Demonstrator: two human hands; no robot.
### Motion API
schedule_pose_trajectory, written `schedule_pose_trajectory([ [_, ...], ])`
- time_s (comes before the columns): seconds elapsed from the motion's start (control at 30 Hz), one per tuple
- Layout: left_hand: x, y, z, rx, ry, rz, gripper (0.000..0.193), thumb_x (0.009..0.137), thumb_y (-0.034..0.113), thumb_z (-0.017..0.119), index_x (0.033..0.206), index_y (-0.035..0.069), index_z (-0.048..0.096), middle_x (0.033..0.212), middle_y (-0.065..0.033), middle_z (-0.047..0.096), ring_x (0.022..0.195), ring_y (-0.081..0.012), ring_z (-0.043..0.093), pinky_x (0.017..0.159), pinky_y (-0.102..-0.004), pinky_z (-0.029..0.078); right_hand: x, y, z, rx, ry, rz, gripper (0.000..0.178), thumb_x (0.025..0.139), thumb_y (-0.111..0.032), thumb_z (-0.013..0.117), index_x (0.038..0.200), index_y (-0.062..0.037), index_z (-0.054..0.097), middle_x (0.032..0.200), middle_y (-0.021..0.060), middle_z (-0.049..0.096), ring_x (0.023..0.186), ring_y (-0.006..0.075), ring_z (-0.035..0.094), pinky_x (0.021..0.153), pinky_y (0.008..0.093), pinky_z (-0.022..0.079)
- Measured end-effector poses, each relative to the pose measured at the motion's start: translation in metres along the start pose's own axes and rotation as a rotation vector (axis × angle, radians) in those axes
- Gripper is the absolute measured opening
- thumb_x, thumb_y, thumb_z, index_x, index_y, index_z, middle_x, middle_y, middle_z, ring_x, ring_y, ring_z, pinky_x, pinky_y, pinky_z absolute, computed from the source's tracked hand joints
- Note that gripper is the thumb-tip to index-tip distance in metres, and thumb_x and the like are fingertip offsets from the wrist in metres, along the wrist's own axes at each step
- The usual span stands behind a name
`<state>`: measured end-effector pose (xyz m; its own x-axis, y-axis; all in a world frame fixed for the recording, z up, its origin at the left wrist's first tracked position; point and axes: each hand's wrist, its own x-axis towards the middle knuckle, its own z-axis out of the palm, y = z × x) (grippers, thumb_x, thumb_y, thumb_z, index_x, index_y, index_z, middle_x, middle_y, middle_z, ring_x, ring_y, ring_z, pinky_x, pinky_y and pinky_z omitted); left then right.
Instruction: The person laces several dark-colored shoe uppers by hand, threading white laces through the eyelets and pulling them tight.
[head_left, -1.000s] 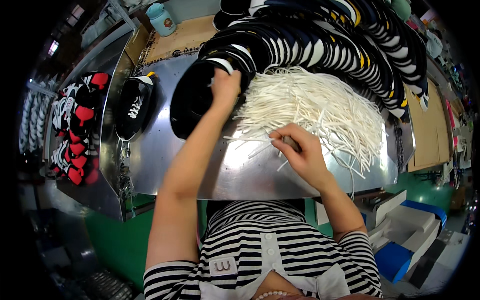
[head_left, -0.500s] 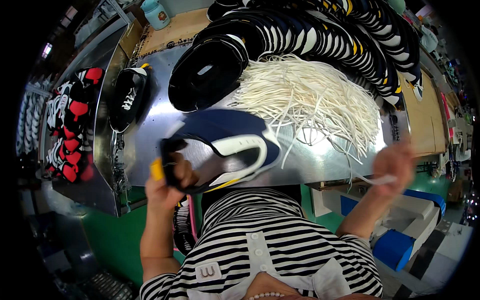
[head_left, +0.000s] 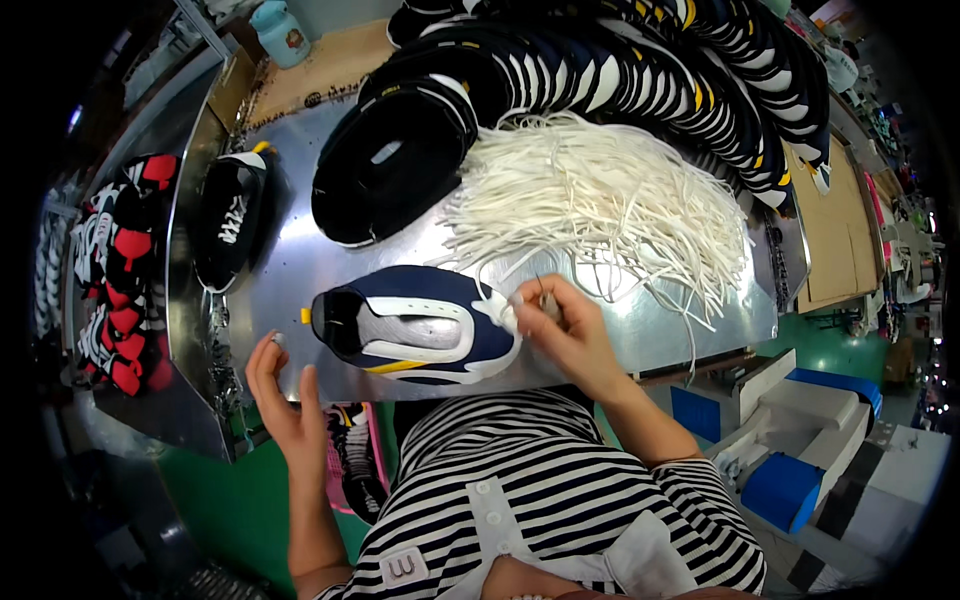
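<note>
A navy and white shoe upper (head_left: pixel 400 277) with yellow accents lies on the metal table, its opening facing up and its toe to the right. At the toe end my right hand (head_left: pixel 565 325) is closed, pinching a white shoelace (head_left: pixel 503 308) that is bunched at the fingertips. Off the heel end, near the yellow tab, my left hand (head_left: pixel 288 405) is open with its fingers apart and holds nothing. Just beyond the upper spreads a big pile of white laces (head_left: pixel 600 200).
Stacked shoe uppers (head_left: pixel 600 75) curve across the back, with a dark upper (head_left: pixel 395 160) at their near end. A laced black upper (head_left: pixel 232 220) lies left by the metal divider; red, black and white uppers (head_left: pixel 130 250) sit beyond it. A blue container (head_left: pixel 280 35) stands far left.
The navy upper has been lowered onto the table and my left hand has let go of it. My right hand has moved left, from the table's right side to the toe.
</note>
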<state>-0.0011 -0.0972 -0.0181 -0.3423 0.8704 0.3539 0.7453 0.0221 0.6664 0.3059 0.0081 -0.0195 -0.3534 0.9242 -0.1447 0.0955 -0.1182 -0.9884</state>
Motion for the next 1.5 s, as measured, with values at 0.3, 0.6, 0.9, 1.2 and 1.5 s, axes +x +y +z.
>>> schedule_pose_trajectory([
  [0.3, 0.078, 0.022, 0.069, 0.175, -1.142, -0.193, 0.071, 0.095, 0.062, 0.046, 0.097, -0.006, 0.068, 0.085, -0.0238, 0.068, 0.074, -0.0338, 0.067, 0.067, -0.0417, 0.051, 0.007, 0.043, 0.043, 0.480, -0.089, 0.248, 0.016, 0.098, -0.019, 0.060, 0.100, -0.0038, 0.058, 0.077, 0.0046, 0.065, 0.046, 0.0033, 0.044, 0.042, 0.0177, 0.034],
  [0.6, 0.047, 0.043, 0.080, -0.863, -1.024, -0.962, 0.060, 0.100, 0.048, 0.049, 0.132, -0.003, 0.053, 0.127, -0.0134, 0.061, 0.124, -0.0197, 0.053, 0.109, -0.0318, 0.037, 0.014, 0.037, 0.042, 0.429, -0.102, 0.165, 0.016, 0.097, -0.018, 0.060, 0.097, -0.0018, 0.061, 0.076, 0.0055, 0.066, 0.045, 0.0036, 0.045, 0.043, 0.0165, 0.035],
  [0.9, 0.019, 0.065, 0.086, -0.970, -0.712, -0.624, 0.029, 0.101, 0.026, 0.054, 0.112, 0.002, 0.066, 0.094, -0.0042, 0.068, 0.087, -0.0110, 0.063, 0.077, -0.0243, 0.050, 0.002, 0.020, 0.048, 0.350, -0.112, 0.114, 0.014, 0.097, -0.017, 0.060, 0.097, -0.0035, 0.064, 0.070, 0.0021, 0.065, 0.050, 0.0000, 0.038, 0.047, 0.0161, 0.027],
  [1.2, 0.024, 0.073, 0.075, -0.996, -0.742, -0.553, 0.019, 0.098, 0.016, 0.058, 0.099, 0.000, 0.069, 0.076, -0.0024, 0.067, 0.073, -0.0090, 0.061, 0.066, -0.0217, 0.048, -0.013, 0.020, 0.062, 0.494, -0.092, 0.153, 0.014, 0.097, -0.015, 0.059, 0.098, -0.0022, 0.064, 0.069, 0.0052, 0.063, 0.046, 0.0012, 0.037, 0.041, 0.0169, 0.025],
  [1.5, 0.003, 0.059, 0.082, -0.945, -0.555, -0.622, 0.020, 0.097, 0.018, 0.062, 0.104, 0.000, 0.070, 0.093, -0.0012, 0.068, 0.081, -0.0077, 0.062, 0.071, -0.0219, 0.050, -0.014, 0.016, 0.056, 0.177, -0.153, 0.179, 0.011, 0.096, -0.011, 0.062, 0.101, -0.0014, 0.061, 0.074, 0.0021, 0.065, 0.068, 0.0061, 0.058, 0.061, 0.0207, 0.044],
])
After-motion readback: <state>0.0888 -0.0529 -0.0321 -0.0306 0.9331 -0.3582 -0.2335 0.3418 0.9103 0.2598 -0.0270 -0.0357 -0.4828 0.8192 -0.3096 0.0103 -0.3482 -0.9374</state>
